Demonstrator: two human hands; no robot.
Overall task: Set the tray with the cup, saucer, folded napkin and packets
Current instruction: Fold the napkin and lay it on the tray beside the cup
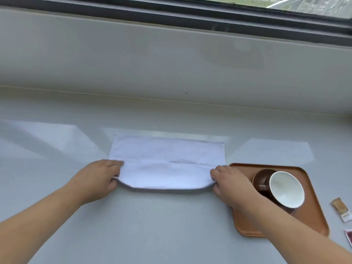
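Observation:
A white cloth napkin (pixel 167 161) lies spread on the grey counter, its near edge lifted and curled. My left hand (pixel 101 178) pinches the napkin's near left corner, and my right hand (pixel 230 182) pinches its near right corner. To the right sits an orange-brown tray (pixel 312 212). On it stands a brown cup (pixel 285 189) with a white inside, on a brown saucer (pixel 260 177); my right wrist hides part of the saucer. A tan packet (pixel 342 209) and a dark red packet (pixel 349 237) lie on the counter right of the tray.
The grey counter (pixel 152 225) runs back to a pale wall ledge (pixel 171 63) under a dark window frame (pixel 190 14). The red packet is cut off by the right edge of the picture.

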